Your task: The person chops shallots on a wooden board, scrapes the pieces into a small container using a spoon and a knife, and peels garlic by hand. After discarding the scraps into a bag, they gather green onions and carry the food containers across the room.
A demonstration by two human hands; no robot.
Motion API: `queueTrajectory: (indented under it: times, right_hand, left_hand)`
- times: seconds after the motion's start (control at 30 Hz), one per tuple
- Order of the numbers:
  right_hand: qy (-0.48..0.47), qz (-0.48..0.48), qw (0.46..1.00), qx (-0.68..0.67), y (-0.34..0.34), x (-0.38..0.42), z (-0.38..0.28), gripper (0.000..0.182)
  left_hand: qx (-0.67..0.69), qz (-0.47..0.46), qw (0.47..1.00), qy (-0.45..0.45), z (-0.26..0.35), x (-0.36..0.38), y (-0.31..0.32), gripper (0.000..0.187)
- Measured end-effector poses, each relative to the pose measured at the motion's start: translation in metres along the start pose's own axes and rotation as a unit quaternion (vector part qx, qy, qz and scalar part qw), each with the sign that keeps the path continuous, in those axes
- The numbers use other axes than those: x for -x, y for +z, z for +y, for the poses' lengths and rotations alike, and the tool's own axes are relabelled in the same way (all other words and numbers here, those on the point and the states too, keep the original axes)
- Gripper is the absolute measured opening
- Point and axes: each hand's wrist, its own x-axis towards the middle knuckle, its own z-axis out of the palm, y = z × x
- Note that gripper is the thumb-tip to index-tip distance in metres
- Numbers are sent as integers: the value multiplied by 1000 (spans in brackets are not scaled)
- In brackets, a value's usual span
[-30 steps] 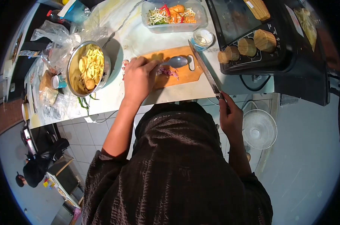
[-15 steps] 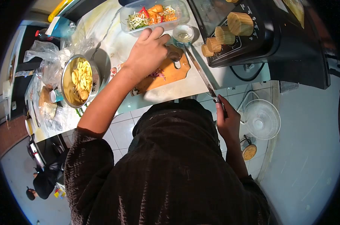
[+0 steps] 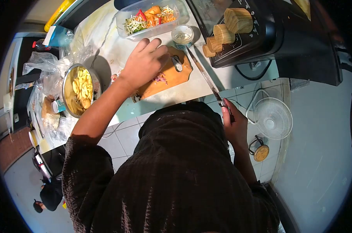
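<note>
My right hand (image 3: 235, 123) is wrapped round the handle of a long knife (image 3: 206, 77). Its blade slants up and left past the counter's front edge, with the tip beside a small clear bowl (image 3: 182, 35). Over the wooden cutting board (image 3: 172, 79) is my left hand (image 3: 145, 64), fingers bent and drawn together; I cannot tell what is in them. Chopped purple-red pieces, like shallot (image 3: 160, 78), lie on the board just below that hand. Close to its fingertips, a small shiny dark object (image 3: 176, 59) shows by the board's slot.
Behind the board stands a plastic container (image 3: 135, 37) of sprouts and vegetables. To the left are a steel bowl (image 3: 67, 89) of yellow cut pieces and crumpled plastic bags (image 3: 46, 64). A black oven (image 3: 261, 35) stands right, a white fan (image 3: 270, 118) below. A person (image 3: 51, 194) is far left.
My left hand has drawn back slightly over the board, toward me and left. The knife stays in my right hand at nearly the same angle. The whole view has shifted a little.
</note>
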Motion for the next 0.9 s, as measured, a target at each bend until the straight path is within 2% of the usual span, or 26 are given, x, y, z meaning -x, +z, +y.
queueTrajectory:
  times: [0.1, 0.2, 0.27, 0.37, 0.63, 0.7, 0.77, 0.9]
  right_hand:
    - [12, -4, 1000, 6, -2, 0, -4, 29]
    - [-7, 7, 1000, 8, -1, -1, 1, 30]
    - [-7, 9, 1000, 4, 1, -2, 2, 30]
    - [-7, 11, 1000, 2, 2, -2, 1, 30]
    - [13, 0, 1000, 18, -1, -3, -5, 30]
    - [-8, 10, 1000, 4, 1, -2, -2, 30]
    - [4, 11, 1000, 4, 1, -1, -6, 30]
    - [30, 14, 999, 13, 3, 1, -10, 31]
  left_hand:
    - [32, 43, 999, 4, -11, -1, 4, 25]
    - [27, 15, 999, 8, -18, -6, 5, 27]
    - [77, -18, 997, 22, -23, -13, 4, 29]
    - [92, -3, 993, 68, -34, -23, 10, 24]
    - [118, -35, 985, 118, -49, -39, 15, 25]
    - [124, -38, 983, 128, -51, -44, 15, 25]
    - [129, -78, 977, 150, -52, -50, 13, 33]
    - [134, -101, 970, 177, -58, -61, 19, 34]
